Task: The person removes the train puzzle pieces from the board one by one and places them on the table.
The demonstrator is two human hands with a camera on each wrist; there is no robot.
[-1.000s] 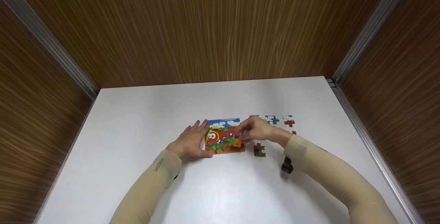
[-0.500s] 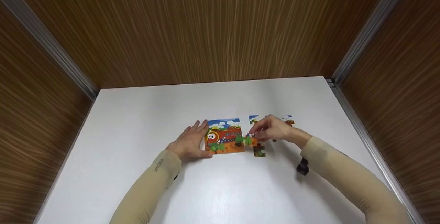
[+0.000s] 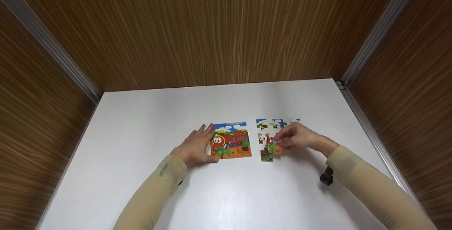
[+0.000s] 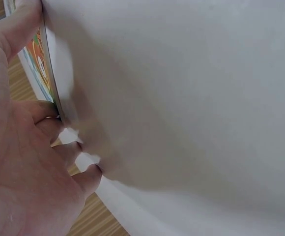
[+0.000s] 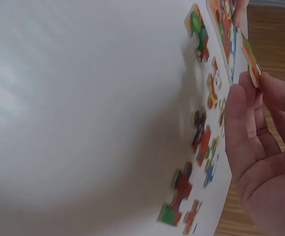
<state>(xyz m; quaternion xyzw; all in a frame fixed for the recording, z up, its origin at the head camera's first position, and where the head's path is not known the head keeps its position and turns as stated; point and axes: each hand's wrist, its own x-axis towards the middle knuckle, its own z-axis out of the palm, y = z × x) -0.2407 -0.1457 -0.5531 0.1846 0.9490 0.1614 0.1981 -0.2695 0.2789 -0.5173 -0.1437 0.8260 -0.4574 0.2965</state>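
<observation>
My left hand (image 3: 195, 146) rests along the left edge of a square picture board (image 3: 231, 140) showing a red train with a face. Its fingers are spread, with the thumb at the board's lower left corner. In the left wrist view, the fingers (image 4: 44, 110) touch the board's edge. My right hand (image 3: 300, 136) pinches a jigsaw piece (image 3: 275, 148), orange and green, between thumb and fingertips. This jigsaw piece (image 5: 251, 61) appears nearly edge-on in the right wrist view, raised off the table. Below and around it lie loose jigsaw pieces, some partly covered by the right hand.
Several loose pieces lie right of the board, among them a blue-and-white piece (image 3: 261, 122), one with eyes (image 3: 263, 138) and a green one (image 3: 266, 156). Wood-grain panels (image 3: 219, 28) enclose the white table (image 3: 148, 113) at back and sides.
Holding the piece, my right hand has moved right, from over the picture board to above the loose pieces. It uncovers the board's right side. My left hand stays put.
</observation>
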